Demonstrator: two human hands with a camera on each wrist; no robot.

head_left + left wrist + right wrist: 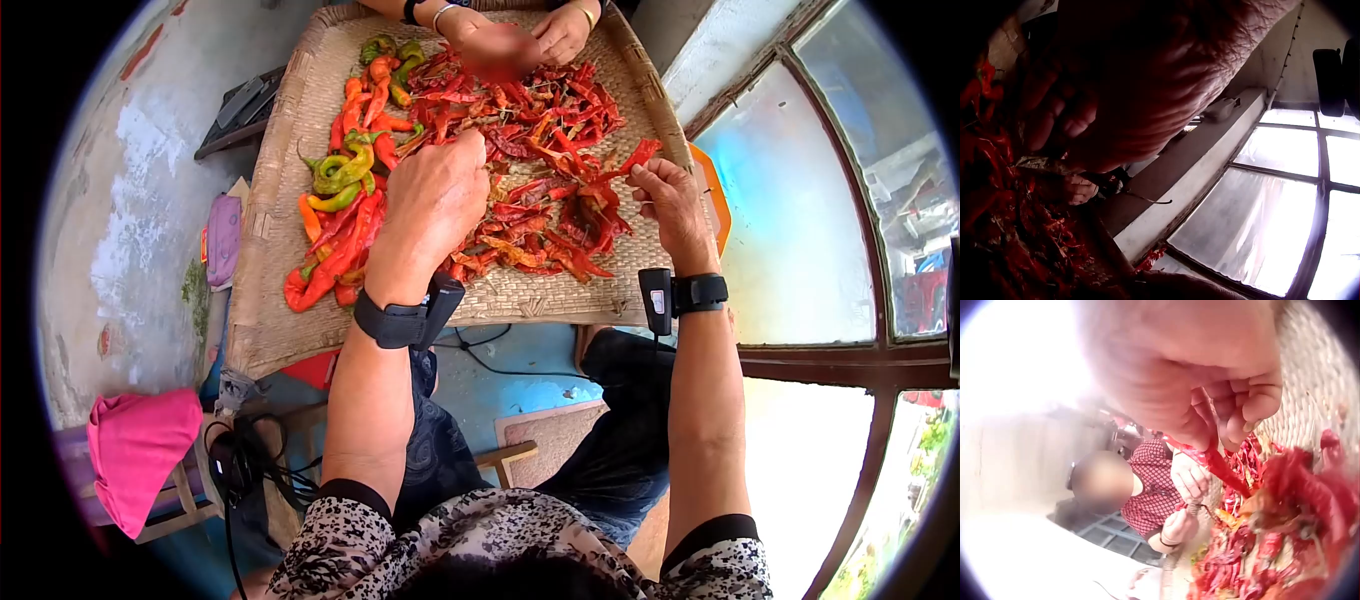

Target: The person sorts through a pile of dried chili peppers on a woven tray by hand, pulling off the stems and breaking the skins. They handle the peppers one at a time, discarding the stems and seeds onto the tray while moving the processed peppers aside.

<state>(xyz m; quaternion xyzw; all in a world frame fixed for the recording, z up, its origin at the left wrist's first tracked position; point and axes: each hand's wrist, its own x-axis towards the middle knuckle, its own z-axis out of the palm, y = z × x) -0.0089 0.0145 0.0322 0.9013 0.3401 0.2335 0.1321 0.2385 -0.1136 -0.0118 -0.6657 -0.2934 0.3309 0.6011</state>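
Observation:
My left hand [437, 195] is over the middle of a woven tray [275, 335], between fresh peppers and drying ones. Its curled fingers, seen from below in the left wrist view, pinch a withered, pale-brown chili [1041, 164]; a thin stem [1150, 200] shows past the hand. Over the tray's right side, my right hand [668, 200] pinches a red chili [1225, 469] between thumb and fingers. Wrinkled red chilies [520, 210] are spread under and between both hands. Plump red peppers [335, 250] and green peppers [345, 175] lie left of my left hand.
Across the tray, another person's hands [560, 38] are at its far edge, close together. A window [800, 200] stands to the right, with an orange tray edge [712, 195] beside it. At left are a wall [140, 200], a pink cloth [140, 455] and black cables [265, 460].

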